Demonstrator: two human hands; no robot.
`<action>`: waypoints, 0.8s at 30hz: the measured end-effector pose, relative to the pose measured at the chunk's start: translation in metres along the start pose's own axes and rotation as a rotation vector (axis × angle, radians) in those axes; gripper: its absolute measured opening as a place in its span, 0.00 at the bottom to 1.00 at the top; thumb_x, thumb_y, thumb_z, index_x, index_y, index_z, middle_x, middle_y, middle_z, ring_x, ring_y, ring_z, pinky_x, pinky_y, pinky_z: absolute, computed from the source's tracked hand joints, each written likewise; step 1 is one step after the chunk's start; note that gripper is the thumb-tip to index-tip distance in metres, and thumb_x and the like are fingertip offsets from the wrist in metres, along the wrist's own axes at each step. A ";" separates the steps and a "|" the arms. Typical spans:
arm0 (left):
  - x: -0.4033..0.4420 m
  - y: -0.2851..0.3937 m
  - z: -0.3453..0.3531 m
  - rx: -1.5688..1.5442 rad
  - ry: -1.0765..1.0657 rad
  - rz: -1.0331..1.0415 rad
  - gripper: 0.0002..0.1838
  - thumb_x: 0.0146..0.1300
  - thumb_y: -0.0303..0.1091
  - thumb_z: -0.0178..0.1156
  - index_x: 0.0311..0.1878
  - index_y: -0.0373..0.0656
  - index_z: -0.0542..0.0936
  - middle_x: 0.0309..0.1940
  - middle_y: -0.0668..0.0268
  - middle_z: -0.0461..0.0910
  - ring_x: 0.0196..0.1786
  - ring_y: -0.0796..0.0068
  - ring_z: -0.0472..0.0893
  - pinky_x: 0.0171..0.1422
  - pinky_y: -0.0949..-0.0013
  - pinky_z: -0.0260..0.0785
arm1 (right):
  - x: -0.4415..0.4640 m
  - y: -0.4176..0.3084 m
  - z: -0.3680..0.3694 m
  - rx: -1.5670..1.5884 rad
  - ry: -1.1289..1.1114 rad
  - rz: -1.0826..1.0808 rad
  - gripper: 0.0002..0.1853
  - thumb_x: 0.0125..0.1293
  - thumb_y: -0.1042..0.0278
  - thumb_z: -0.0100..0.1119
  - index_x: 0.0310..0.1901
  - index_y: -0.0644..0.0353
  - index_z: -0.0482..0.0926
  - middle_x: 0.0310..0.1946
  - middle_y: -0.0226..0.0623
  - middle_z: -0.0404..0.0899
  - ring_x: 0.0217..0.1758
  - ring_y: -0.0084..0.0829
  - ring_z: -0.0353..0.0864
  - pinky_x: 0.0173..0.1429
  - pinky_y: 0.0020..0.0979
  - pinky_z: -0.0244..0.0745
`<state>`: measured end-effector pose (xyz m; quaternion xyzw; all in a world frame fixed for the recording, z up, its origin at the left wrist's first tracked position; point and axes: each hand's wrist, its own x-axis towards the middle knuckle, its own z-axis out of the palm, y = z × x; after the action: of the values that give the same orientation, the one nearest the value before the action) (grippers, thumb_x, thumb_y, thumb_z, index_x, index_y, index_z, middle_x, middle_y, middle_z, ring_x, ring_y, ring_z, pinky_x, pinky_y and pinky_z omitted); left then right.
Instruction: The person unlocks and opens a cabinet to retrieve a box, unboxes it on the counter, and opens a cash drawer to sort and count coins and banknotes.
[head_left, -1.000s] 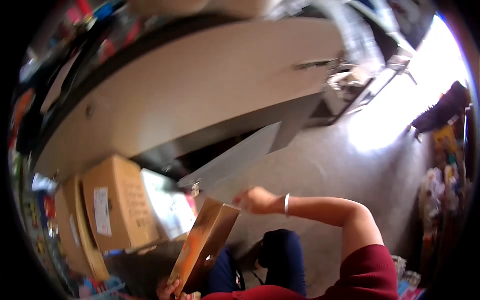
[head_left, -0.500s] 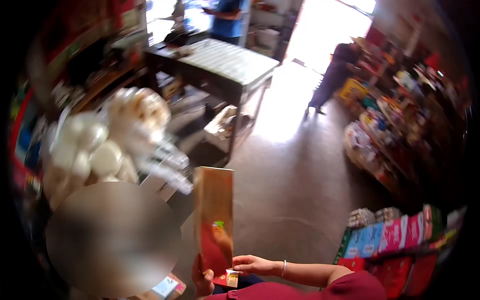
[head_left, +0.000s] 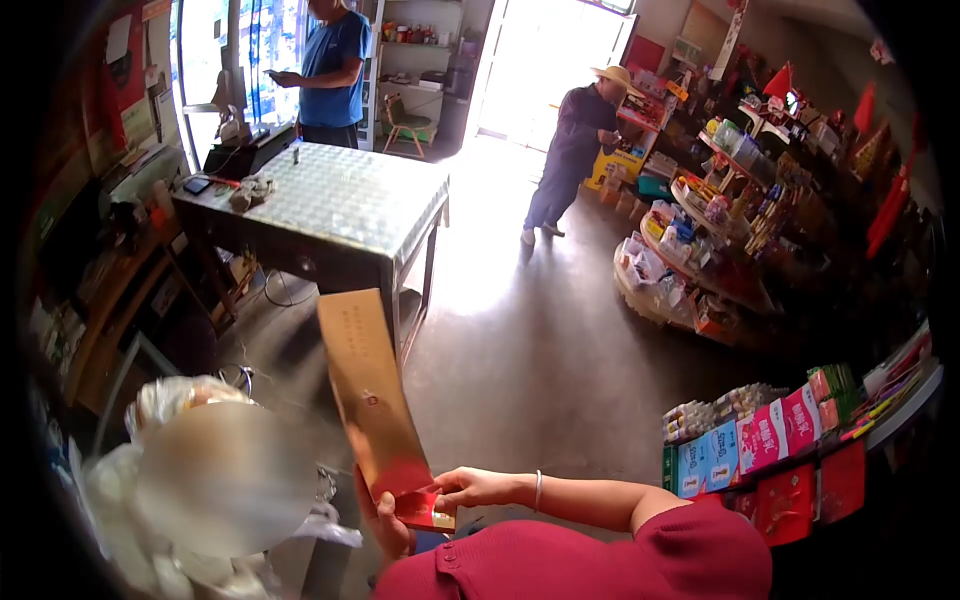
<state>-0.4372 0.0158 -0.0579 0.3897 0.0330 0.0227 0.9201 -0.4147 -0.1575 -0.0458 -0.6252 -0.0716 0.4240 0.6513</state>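
Observation:
In my left hand [head_left: 388,525] is a long gold-and-red carton [head_left: 372,390], tilted with its far end up and to the left. The fingers wrap its lower end. My right hand [head_left: 468,488], with a pale bracelet at the wrist, has its fingers closed on a small red-and-gold pack [head_left: 428,512] at the carton's lower end. Whether the pack is inside, against or apart from the carton I cannot tell.
A checked-top table [head_left: 350,195] stands ahead. One person in blue [head_left: 335,70] is behind it; another in a straw hat [head_left: 580,140] stands by the stocked shelves [head_left: 735,240]. Pink and blue cartons [head_left: 740,450] sit at right. Plastic bags [head_left: 180,395] lie at lower left, partly blurred.
The view has swung right and up. The long carton has tipped to the left and turned to show a plainer gold face. My right fingers have moved onto the small pack.

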 end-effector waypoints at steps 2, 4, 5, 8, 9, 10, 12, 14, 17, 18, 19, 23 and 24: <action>0.041 0.006 0.010 -0.034 0.058 -0.002 0.38 0.55 0.31 0.51 0.71 0.41 0.51 0.65 0.55 0.60 0.63 0.60 0.65 0.66 0.60 0.59 | 0.012 -0.039 -0.028 -0.027 0.010 0.067 0.23 0.66 0.58 0.56 0.57 0.65 0.70 0.45 0.30 0.77 0.48 0.20 0.72 0.54 0.26 0.67; 0.081 -0.017 -0.016 0.102 0.157 0.147 0.39 0.54 0.30 0.51 0.71 0.45 0.52 0.64 0.58 0.61 0.64 0.61 0.64 0.69 0.59 0.53 | 0.028 -0.056 -0.059 -0.006 -0.090 -0.044 0.22 0.65 0.63 0.58 0.57 0.65 0.70 0.47 0.31 0.77 0.49 0.20 0.72 0.55 0.25 0.67; 0.101 -0.021 -0.023 0.068 0.180 0.143 0.39 0.53 0.31 0.51 0.71 0.45 0.52 0.64 0.58 0.62 0.64 0.61 0.64 0.69 0.59 0.54 | 0.033 -0.068 -0.078 0.024 -0.049 -0.035 0.21 0.64 0.67 0.58 0.57 0.66 0.70 0.45 0.30 0.77 0.48 0.20 0.73 0.55 0.26 0.67; 0.139 -0.023 -0.021 0.077 0.292 0.194 0.33 0.57 0.39 0.54 0.66 0.43 0.59 0.60 0.60 0.66 0.62 0.62 0.67 0.65 0.55 0.58 | 0.054 -0.096 -0.162 0.092 0.245 0.042 0.24 0.59 0.61 0.62 0.56 0.60 0.73 0.41 0.29 0.79 0.40 0.18 0.74 0.41 0.21 0.69; 0.150 -0.030 -0.034 0.526 0.324 0.253 0.35 0.54 0.37 0.52 0.67 0.42 0.58 0.61 0.59 0.66 0.62 0.63 0.67 0.65 0.59 0.59 | 0.069 -0.094 -0.198 0.149 0.364 -0.015 0.24 0.58 0.58 0.64 0.54 0.59 0.74 0.38 0.28 0.79 0.34 0.17 0.72 0.33 0.19 0.64; 0.162 -0.026 -0.032 0.540 0.352 0.223 0.36 0.53 0.36 0.51 0.68 0.41 0.58 0.60 0.59 0.66 0.61 0.65 0.68 0.64 0.62 0.61 | 0.090 -0.117 -0.229 0.113 0.471 -0.037 0.21 0.57 0.59 0.64 0.51 0.58 0.76 0.34 0.26 0.78 0.29 0.16 0.69 0.29 0.19 0.61; 0.200 -0.015 -0.013 0.114 0.371 0.174 0.36 0.52 0.36 0.49 0.67 0.38 0.59 0.59 0.59 0.68 0.59 0.68 0.71 0.58 0.67 0.67 | 0.123 -0.143 -0.302 0.085 0.599 -0.210 0.18 0.56 0.63 0.64 0.48 0.59 0.77 0.30 0.25 0.77 0.26 0.15 0.68 0.26 0.18 0.60; 0.229 -0.011 -0.004 0.178 0.421 0.203 0.35 0.52 0.36 0.49 0.66 0.37 0.61 0.55 0.62 0.72 0.50 0.72 0.76 0.41 0.74 0.72 | 0.168 -0.163 -0.377 -0.027 0.726 -0.227 0.19 0.57 0.64 0.63 0.50 0.59 0.75 0.28 0.24 0.75 0.23 0.14 0.66 0.24 0.17 0.58; 0.271 -0.001 0.022 0.221 0.502 0.218 0.33 0.50 0.37 0.48 0.63 0.38 0.67 0.47 0.65 0.77 0.36 0.79 0.77 0.21 0.78 0.64 | 0.222 -0.212 -0.455 -0.097 0.784 -0.261 0.23 0.57 0.61 0.63 0.52 0.63 0.73 0.30 0.27 0.76 0.24 0.14 0.66 0.24 0.17 0.59; 0.284 0.002 0.030 0.239 0.548 0.207 0.33 0.49 0.39 0.49 0.61 0.38 0.68 0.46 0.65 0.77 0.35 0.80 0.77 0.22 0.80 0.63 | 0.245 -0.216 -0.484 -0.113 0.813 -0.277 0.21 0.57 0.62 0.64 0.51 0.61 0.73 0.31 0.27 0.77 0.23 0.15 0.68 0.24 0.18 0.60; 0.294 0.003 0.031 0.260 0.550 0.206 0.33 0.48 0.39 0.50 0.60 0.37 0.69 0.46 0.65 0.77 0.34 0.80 0.77 0.21 0.80 0.62 | 0.262 -0.225 -0.507 -0.145 0.830 -0.291 0.22 0.57 0.62 0.64 0.51 0.62 0.73 0.32 0.29 0.78 0.25 0.16 0.70 0.25 0.19 0.62; 0.339 0.012 0.026 0.308 0.525 0.161 0.31 0.47 0.39 0.52 0.57 0.35 0.71 0.44 0.63 0.78 0.39 0.78 0.78 0.29 0.79 0.67 | 0.328 -0.252 -0.573 -0.257 0.881 -0.238 0.24 0.57 0.62 0.64 0.53 0.64 0.73 0.32 0.31 0.80 0.22 0.15 0.69 0.23 0.18 0.60; 0.355 0.012 0.025 0.302 0.543 0.160 0.31 0.47 0.39 0.52 0.57 0.35 0.71 0.44 0.63 0.78 0.39 0.78 0.78 0.29 0.79 0.67 | 0.342 -0.256 -0.585 -0.252 0.915 -0.229 0.24 0.57 0.61 0.64 0.53 0.64 0.73 0.30 0.30 0.80 0.22 0.14 0.68 0.23 0.17 0.60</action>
<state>-0.0814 0.0305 -0.0473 0.5027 0.2497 0.1931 0.8047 0.2837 -0.3425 -0.0924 -0.8094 0.1028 0.0193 0.5779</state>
